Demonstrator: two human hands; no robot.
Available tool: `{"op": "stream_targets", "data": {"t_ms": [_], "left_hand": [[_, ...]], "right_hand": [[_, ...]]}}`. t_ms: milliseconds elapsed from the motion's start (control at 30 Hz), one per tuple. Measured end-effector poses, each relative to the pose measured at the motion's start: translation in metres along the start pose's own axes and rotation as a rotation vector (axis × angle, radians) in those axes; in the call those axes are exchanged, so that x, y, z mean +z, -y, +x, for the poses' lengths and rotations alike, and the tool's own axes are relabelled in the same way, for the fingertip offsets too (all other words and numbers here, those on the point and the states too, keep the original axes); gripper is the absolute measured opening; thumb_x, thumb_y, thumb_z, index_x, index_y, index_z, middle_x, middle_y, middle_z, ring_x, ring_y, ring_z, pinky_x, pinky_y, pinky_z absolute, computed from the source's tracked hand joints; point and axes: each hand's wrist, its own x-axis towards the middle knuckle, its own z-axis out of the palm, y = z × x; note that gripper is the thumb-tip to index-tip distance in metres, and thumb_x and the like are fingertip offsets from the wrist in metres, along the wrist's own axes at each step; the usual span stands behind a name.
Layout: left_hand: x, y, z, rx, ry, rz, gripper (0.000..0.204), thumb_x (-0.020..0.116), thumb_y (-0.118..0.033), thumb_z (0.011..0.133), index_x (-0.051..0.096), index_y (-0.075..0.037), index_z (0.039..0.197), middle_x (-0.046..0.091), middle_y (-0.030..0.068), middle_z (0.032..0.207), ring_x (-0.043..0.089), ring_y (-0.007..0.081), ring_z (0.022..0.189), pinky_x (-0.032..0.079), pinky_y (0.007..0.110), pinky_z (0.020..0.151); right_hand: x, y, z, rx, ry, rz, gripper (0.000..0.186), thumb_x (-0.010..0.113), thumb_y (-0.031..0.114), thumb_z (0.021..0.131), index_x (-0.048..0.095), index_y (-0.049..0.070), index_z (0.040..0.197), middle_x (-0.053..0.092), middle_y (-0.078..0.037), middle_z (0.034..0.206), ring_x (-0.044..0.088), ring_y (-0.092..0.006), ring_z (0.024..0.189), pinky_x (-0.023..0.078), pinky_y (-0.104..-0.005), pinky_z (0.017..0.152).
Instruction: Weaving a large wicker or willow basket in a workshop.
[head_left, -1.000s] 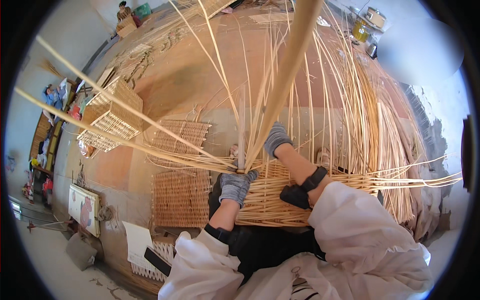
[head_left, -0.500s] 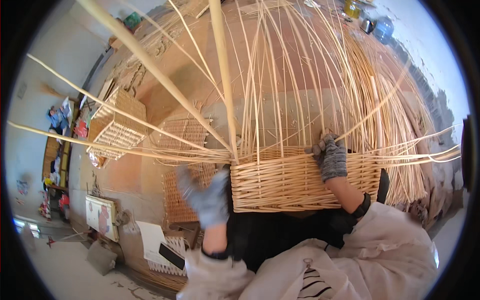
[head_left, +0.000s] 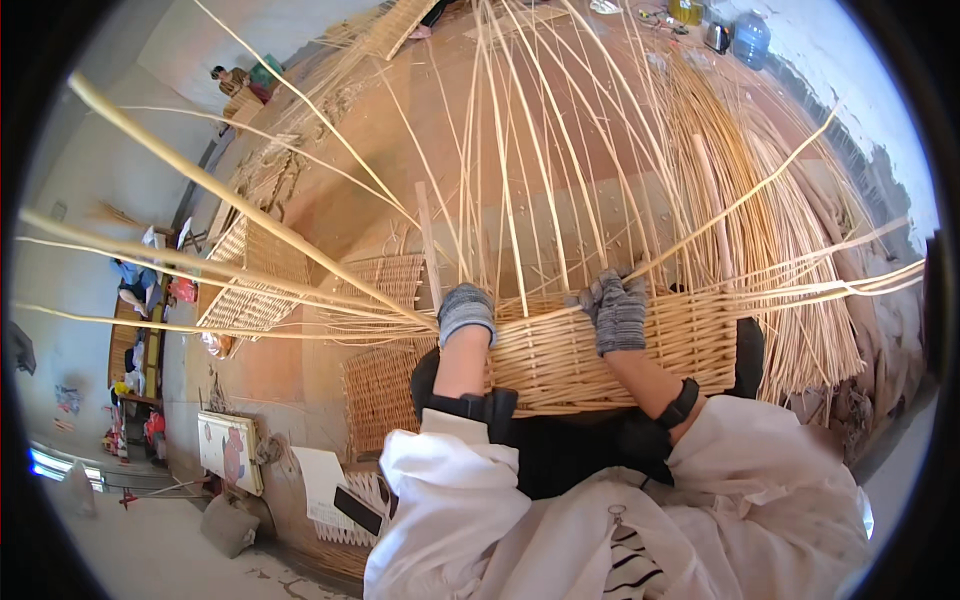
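Dusty orange-brown floor spreads through this workshop, littered with willow. Nearest, a person in a white jacket sits with a half-woven wicker basket (head_left: 610,350) lying across the lap, its woven wall facing up and its unwoven stakes (head_left: 530,150) fanning upward and away. Both hands wear grey knit gloves. The left hand (head_left: 466,312) rests at the left end of the basket's upper edge, fingers curled over the rim; whether it pinches a strand I cannot tell. The right hand (head_left: 618,312) sits near the middle of that edge, fingers bent down over the weave and closed about a thin rod (head_left: 740,205) that runs off up to the right. Long loose weavers (head_left: 200,270) trail out to the left from the basket's corner. Just beyond the left hand, flat woven panels (head_left: 385,385) lie on the floor, and farther left stands a finished rectangular basket (head_left: 250,275). A thick sheaf of willow rods (head_left: 790,230) lies to the right. Far back, a blue water jug (head_left: 752,38) stands by the wall.
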Motion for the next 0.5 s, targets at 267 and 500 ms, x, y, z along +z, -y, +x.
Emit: {"op": "stream_targets", "data": {"t_ms": [267,500], "left_hand": [[0.024,-0.015,0.007,0.455,0.294,-0.588,0.049,0.065,-0.038,0.069,0.053,0.000,0.100,0.058,0.0180,0.092,0.057,0.0292,0.081,0.045,0.032,0.075],[0.045,-0.019,0.004,0.263,0.133,-0.467,0.035,0.059,-0.036,0.074,0.060,-0.002,0.081,0.060,0.0166,0.073,0.058,0.0272,0.072,0.045,0.033,0.066]], "right_hand": [[-0.044,0.046,-0.003,0.034,0.030,-0.110,0.015,0.049,-0.003,0.078,0.040,0.007,0.074,0.050,-0.007,0.066,0.055,-0.0218,0.062,0.050,-0.0339,0.060],[0.055,0.042,0.083,-0.338,0.449,-1.545,0.015,0.055,0.016,0.075,0.050,0.004,0.081,0.054,-0.016,0.078,0.055,-0.0284,0.074,0.046,-0.0350,0.067]]}}
